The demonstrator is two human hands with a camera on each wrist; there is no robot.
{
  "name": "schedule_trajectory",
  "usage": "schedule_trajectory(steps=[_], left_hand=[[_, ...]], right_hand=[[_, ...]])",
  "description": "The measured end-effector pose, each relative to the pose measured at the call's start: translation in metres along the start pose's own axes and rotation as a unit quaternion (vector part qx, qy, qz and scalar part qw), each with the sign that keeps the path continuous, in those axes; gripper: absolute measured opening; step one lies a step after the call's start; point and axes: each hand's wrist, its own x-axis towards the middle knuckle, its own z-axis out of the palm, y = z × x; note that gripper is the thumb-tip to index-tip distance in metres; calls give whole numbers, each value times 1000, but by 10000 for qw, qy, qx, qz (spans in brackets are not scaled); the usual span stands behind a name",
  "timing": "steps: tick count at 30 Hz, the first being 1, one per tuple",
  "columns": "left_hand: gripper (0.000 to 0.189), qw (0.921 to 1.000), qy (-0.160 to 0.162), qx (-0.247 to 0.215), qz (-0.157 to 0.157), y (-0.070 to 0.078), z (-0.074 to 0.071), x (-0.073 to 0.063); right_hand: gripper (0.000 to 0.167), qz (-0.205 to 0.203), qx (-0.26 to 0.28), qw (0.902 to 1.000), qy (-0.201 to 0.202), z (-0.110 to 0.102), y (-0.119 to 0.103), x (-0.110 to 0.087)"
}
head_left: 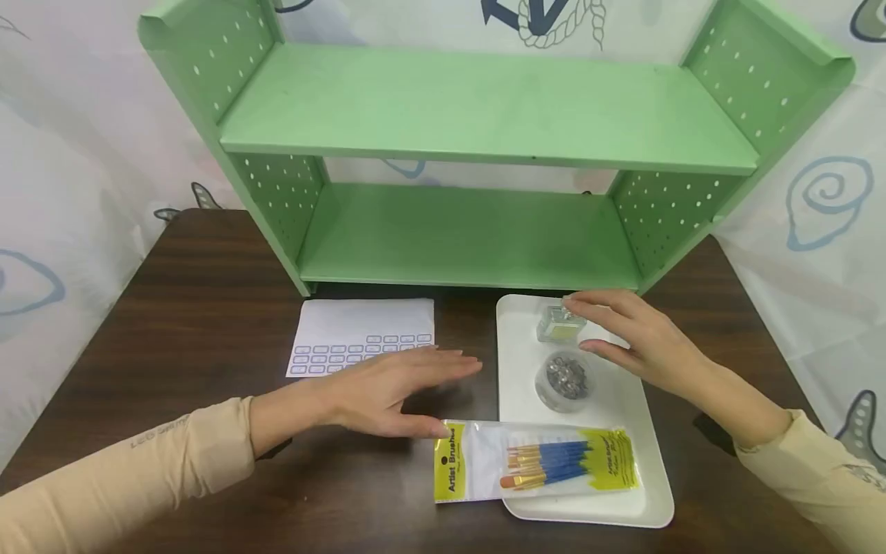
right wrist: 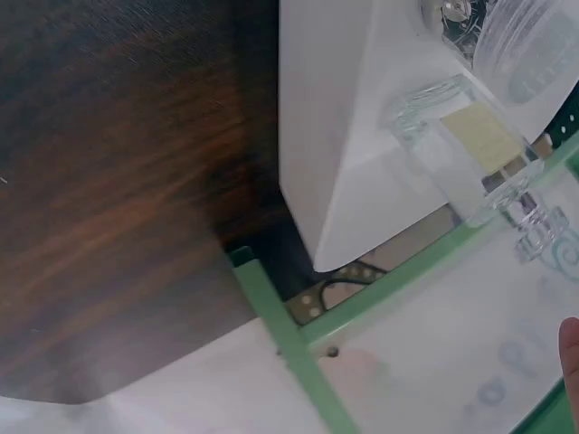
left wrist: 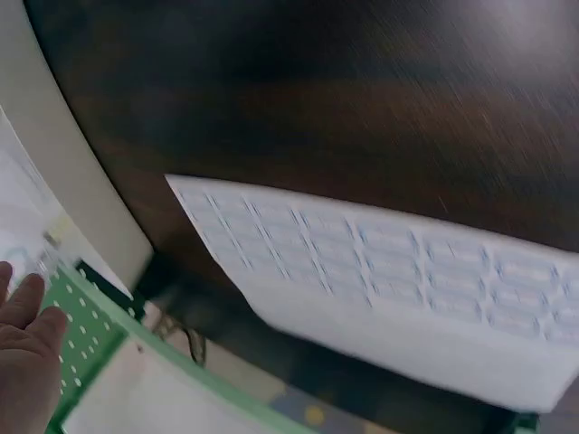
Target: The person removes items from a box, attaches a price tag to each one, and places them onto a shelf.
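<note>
My left hand (head_left: 388, 391) is spread over the table between a sheet of labels (head_left: 363, 317) and a packet of artist brushes (head_left: 484, 462). Its thumb tip reaches the packet's upper left corner. At the back of the white tray (head_left: 515, 400) stands a square glass bottle (head_left: 559, 326) with a yellow label and clear cap. My right hand (head_left: 644, 335) hovers beside it, index fingertip over the cap, thumb apart from the fingers. In the right wrist view the glass bottle (right wrist: 479, 145) stands upright, with only a fingertip (right wrist: 570, 357) showing at the edge.
A round clear tub (head_left: 564, 381) of small silvery pieces sits on the tray in front of the bottle. Behind, a green two-tier shelf (head_left: 471, 231) with perforated sides stands on the dark wooden table (head_left: 208, 308). The brush packet overlaps the tray's front left rim.
</note>
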Motion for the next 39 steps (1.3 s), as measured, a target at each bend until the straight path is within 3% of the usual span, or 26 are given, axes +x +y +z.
schedule_trajectory(steps=[3, 5, 7, 10, 13, 15, 18, 24, 28, 34, 39], left_hand=[[66, 9986, -24, -418, -315, 7, 8, 2], [66, 9983, 16, -467, -356, 11, 12, 3], [67, 9991, 90, -349, -229, 15, 16, 4], [69, 9993, 280, -89, 216, 20, 22, 5], [73, 9965, 433, 160, 697, 26, 29, 7], [77, 9950, 447, 219, 861, 29, 34, 7], [82, 9946, 381, 225, 937, 32, 42, 6], [84, 9948, 340, 365, 889, 35, 57, 1], [80, 9949, 350, 595, 734, 34, 65, -3], [75, 9969, 287, 587, 443, 33, 74, -6], [63, 9930, 348, 892, 689, 33, 79, -3]], right_hand=[[48, 362, -12, 9991, 240, -4, 0, -8], [48, 597, -79, 9975, 363, -6, 0, -14], [49, 865, -154, 9950, 482, -8, -1, -20], [48, 1265, -184, 9900, 592, -9, -3, -29], [34, 1757, -177, 9821, 654, -9, -6, -37], [33, 2053, -192, 9758, 729, -8, -7, -42], [43, 2523, -304, 9639, 794, -5, -8, -48], [35, 3283, -411, 9399, 842, 2, -6, -58], [32, 3782, -173, 9229, 700, 8, -1, -64], [34, 4378, 27, 8986, 300, 14, 4, -70], [36, 4635, 10, 8861, -47, 13, 7, -74]])
